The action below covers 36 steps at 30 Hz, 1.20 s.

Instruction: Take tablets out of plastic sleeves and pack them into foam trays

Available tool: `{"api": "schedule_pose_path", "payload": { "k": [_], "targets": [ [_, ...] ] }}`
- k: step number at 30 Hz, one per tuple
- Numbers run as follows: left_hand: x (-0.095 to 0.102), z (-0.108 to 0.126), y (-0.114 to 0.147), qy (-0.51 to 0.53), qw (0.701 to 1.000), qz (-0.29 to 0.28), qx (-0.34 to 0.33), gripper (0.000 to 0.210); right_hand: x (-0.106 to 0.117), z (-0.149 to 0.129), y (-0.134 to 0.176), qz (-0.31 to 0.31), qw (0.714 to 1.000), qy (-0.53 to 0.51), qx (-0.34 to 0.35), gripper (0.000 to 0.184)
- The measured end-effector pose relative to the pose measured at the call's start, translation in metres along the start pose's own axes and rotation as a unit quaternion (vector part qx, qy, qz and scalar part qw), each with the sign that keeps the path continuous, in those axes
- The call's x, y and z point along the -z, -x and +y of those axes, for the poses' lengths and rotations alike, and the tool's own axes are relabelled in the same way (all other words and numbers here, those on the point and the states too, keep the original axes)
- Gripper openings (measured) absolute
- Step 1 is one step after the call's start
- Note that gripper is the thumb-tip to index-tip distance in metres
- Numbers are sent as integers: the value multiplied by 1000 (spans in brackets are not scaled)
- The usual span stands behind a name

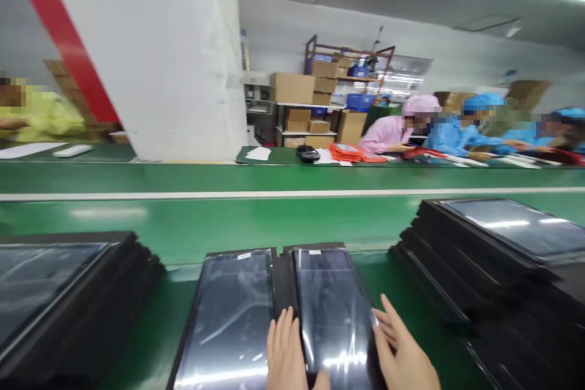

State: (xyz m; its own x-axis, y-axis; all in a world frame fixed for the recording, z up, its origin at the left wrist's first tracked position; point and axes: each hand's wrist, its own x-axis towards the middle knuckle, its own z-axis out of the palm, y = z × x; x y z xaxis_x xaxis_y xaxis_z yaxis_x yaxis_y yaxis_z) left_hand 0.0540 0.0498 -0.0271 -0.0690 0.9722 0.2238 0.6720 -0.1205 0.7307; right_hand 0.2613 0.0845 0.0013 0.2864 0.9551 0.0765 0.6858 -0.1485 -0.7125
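Observation:
Two flat, glossy dark screen panels in clear film lie side by side in black foam on the green surface in front of me. The left panel and the right panel each carry a small white label at the far edge. My left hand lies with fingers stretched forward along the right panel's left edge, over the strip between the two. My right hand is at the right panel's right edge, thumb and fingers apart, fingertips against the edge. Neither hand is wrapped round a panel.
Stacks of black trays with panels stand at right and left. A green conveyor belt runs across beyond. Co-workers in pink, blue and yellow sit past it, near orange-red items.

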Motion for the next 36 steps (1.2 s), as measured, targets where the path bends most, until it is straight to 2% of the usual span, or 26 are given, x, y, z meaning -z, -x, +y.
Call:
{"api": "schedule_pose_path", "payload": {
  "k": [2, 3, 5, 6, 7, 9, 12, 14, 17, 19, 20, 22, 23, 25, 28, 31, 34, 36],
  "targets": [
    [0, 16, -4, 183, 980, -23, 74, 71, 4, 1, -10, -1, 999, -39, -36, 56],
    [-1, 25, -6, 299, 947, -47, 109, 74, 5, 1, -13, 2, 997, -56, -44, 50],
    [-2, 39, -10, 525, 828, -111, 166, 81, 6, 2, -16, 8, 994, -96, -51, 44],
    [-1, 43, -12, 589, 776, -126, 187, 87, 5, 3, -16, 1, 992, -117, -51, 45],
    [2, 46, -12, 627, 740, -130, 203, 94, 4, 4, -16, -7, 989, -136, -50, 48],
    [15, 43, -11, 656, 709, -120, 228, 109, 3, 2, -14, -24, 986, -160, -49, 62],
    [44, 23, -1, 674, 691, -123, 231, 119, -1, -15, -9, -62, 984, -155, -56, 84],
    [66, 4, 11, 675, 696, -124, 212, 115, -6, -36, -3, -151, 973, -169, -53, 83],
    [98, -24, 29, 642, 732, -78, 213, 100, -19, -76, 8, -332, 914, -229, -29, 67],
    [118, -40, 38, 577, 782, -41, 229, 86, -32, -101, 15, -402, 883, -243, -5, 59],
    [128, -47, 41, 522, 820, -15, 235, 77, -39, -112, 18, -418, 879, -231, 10, 55],
    [143, -57, 43, 396, 886, 44, 238, 62, -53, -129, 22, -429, 885, -173, 51, 49],
    [148, -61, 43, 339, 907, 73, 238, 57, -60, -135, 23, -423, 893, -132, 76, 49],
    [152, -69, 41, 258, 928, 122, 240, 50, -71, -142, 24, -399, 907, -50, 124, 54],
    [147, -81, 38, 179, 943, 156, 232, 44, -81, -143, 25, -367, 916, 31, 159, 65],
    [142, -91, 38, 146, 953, 132, 228, 45, -88, -138, 26, -356, 912, 99, 179, 72],
    [150, -90, 35, 197, 941, 92, 258, 52, -92, -134, 27, -350, 907, 137, 190, 74],
    [161, -80, 31, 286, 911, 78, 285, 55, -92, -134, 26, -356, 907, 121, 191, 75]
  ]
}}
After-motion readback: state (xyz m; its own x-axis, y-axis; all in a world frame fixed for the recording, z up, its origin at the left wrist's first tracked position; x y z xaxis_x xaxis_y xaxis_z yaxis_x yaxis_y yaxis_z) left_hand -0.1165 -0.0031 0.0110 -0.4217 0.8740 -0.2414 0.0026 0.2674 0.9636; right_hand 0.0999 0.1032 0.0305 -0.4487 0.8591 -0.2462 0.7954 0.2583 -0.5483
